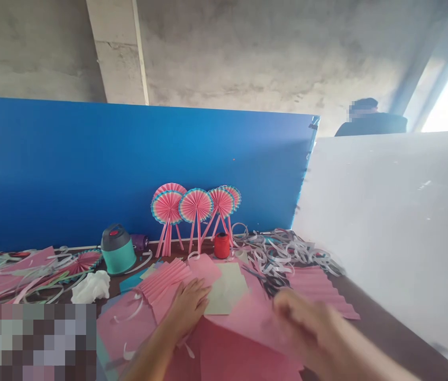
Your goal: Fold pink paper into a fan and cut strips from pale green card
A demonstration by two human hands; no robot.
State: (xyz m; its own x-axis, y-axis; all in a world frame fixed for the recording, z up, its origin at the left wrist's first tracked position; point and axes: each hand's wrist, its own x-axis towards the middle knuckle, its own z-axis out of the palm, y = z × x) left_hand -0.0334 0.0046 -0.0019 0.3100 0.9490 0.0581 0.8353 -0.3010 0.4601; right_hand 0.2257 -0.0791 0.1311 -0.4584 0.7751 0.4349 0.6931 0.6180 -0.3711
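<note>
On the table (382, 323), the left hand (192, 304) lies flat on the pink paper (253, 320), its fingers almost side by side. The right hand (305, 320) is blurry at the paper's right side; its fingers look curled, but I can't tell if they pinch anything. It's best to press down so the sheets don't slip, go slowly, and mind the dark scissors (274, 286) just beyond.

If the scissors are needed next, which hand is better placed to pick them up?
Probably right. The right hand, though blurred, is close to the scissors; the left hand is farther away, resting on pink paper.
</note>
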